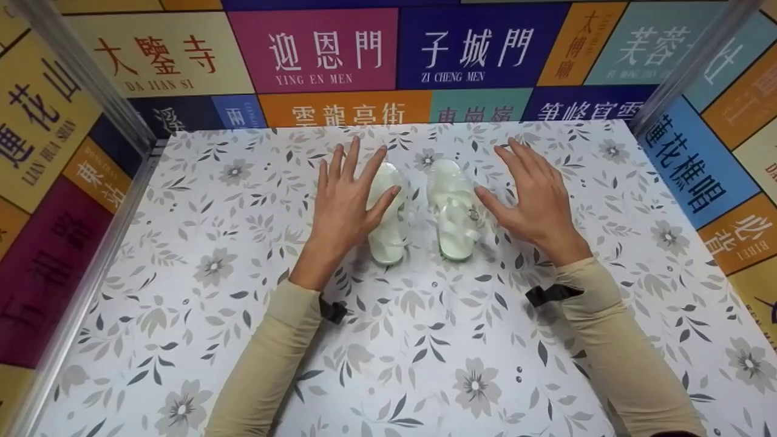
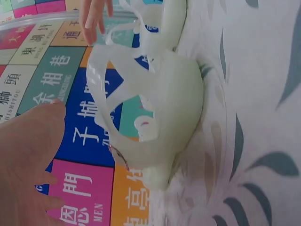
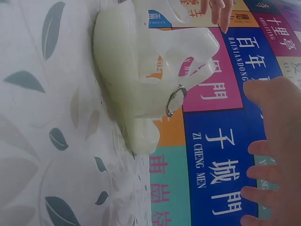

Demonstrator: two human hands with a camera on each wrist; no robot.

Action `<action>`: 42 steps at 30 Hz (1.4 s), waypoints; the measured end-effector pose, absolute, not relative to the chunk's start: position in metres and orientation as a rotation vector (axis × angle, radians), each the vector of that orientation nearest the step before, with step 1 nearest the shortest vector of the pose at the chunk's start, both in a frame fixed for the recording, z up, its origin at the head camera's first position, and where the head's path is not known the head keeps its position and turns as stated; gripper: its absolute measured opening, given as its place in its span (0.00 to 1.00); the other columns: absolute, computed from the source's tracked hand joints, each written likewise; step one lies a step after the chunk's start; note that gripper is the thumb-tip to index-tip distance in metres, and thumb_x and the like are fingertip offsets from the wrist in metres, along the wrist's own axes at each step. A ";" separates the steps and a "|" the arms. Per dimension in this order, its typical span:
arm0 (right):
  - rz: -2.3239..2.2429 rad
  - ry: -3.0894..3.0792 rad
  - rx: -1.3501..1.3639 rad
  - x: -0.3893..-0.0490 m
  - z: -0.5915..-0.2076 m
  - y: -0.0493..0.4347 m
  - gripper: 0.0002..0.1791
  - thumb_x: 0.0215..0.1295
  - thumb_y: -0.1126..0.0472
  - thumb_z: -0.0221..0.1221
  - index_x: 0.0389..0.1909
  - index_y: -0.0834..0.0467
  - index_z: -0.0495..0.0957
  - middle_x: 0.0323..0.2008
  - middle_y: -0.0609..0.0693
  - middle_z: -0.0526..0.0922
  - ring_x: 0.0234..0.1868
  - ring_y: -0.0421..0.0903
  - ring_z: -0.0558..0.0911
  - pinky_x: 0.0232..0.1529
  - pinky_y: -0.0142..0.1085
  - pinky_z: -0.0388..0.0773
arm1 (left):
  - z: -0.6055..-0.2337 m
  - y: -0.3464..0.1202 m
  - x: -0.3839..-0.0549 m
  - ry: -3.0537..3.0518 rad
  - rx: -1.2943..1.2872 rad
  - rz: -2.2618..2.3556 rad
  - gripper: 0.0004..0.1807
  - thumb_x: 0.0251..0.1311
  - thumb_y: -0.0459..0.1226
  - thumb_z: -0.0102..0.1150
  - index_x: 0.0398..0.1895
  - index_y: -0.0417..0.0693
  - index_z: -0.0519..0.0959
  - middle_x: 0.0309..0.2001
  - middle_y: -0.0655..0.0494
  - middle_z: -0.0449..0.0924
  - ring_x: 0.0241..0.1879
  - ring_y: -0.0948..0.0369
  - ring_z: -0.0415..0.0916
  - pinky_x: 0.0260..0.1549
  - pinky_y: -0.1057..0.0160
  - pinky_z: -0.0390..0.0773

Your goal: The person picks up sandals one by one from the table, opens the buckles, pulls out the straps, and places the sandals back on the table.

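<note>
left hand [image 1: 343, 203]: your grip was loose, fingers spread, partly covering the next thing over
left sandal [image 1: 390, 247]: sat upright on the flowery table [image 1: 425, 328]
right sandal [image 1: 456, 230]: right beside it, buckle [image 1: 473, 214] on your right
right hand [image 1: 537, 203]: yours was relaxed too, thumb near that buckle

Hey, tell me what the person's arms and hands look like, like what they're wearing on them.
The left sleeve and right sleeve are plain tan, long and fairly close-fitting. A black attachment juts from the left cuff's inner side, and a black strapped piece from the right's. The left hand and right hand wear no gloves.
</note>
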State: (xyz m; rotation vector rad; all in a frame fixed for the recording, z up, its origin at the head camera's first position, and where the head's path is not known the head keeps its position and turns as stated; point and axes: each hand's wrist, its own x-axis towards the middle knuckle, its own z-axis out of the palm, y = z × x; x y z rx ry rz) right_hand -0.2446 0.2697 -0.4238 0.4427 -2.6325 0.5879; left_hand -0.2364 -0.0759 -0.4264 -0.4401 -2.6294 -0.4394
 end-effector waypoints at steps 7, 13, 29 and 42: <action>0.741 -2.569 0.452 -0.240 -0.423 0.269 0.37 0.74 0.37 0.63 0.80 0.43 0.71 0.83 0.46 0.68 0.81 0.58 0.69 0.78 0.65 0.67 | -0.424 -0.060 -0.227 -2.561 -0.558 -0.495 0.39 0.80 0.64 0.50 0.86 0.60 0.63 0.85 0.40 0.60 0.82 0.37 0.62 0.81 0.37 0.64; 0.832 -2.534 0.489 -0.237 -0.426 0.270 0.33 0.75 0.44 0.64 0.77 0.48 0.74 0.79 0.50 0.73 0.80 0.56 0.71 0.78 0.62 0.70 | -0.424 -0.045 -0.220 -2.547 -0.627 -0.545 0.39 0.80 0.62 0.51 0.85 0.54 0.63 0.83 0.40 0.63 0.79 0.40 0.67 0.76 0.40 0.74; 1.091 -2.564 0.595 -0.232 -0.449 0.267 0.29 0.78 0.55 0.64 0.76 0.55 0.73 0.72 0.58 0.78 0.68 0.61 0.83 0.58 0.54 0.89 | -0.428 0.005 -0.202 -2.659 -0.759 -0.735 0.42 0.80 0.60 0.53 0.85 0.44 0.60 0.83 0.39 0.63 0.79 0.44 0.69 0.71 0.49 0.80; 1.268 -2.740 0.494 -0.234 -0.468 0.259 0.32 0.81 0.50 0.61 0.78 0.59 0.69 0.74 0.63 0.76 0.66 0.62 0.85 0.59 0.57 0.88 | -0.436 0.028 -0.190 -2.746 -0.799 -0.850 0.45 0.80 0.58 0.54 0.84 0.35 0.58 0.83 0.30 0.59 0.78 0.39 0.69 0.76 0.47 0.75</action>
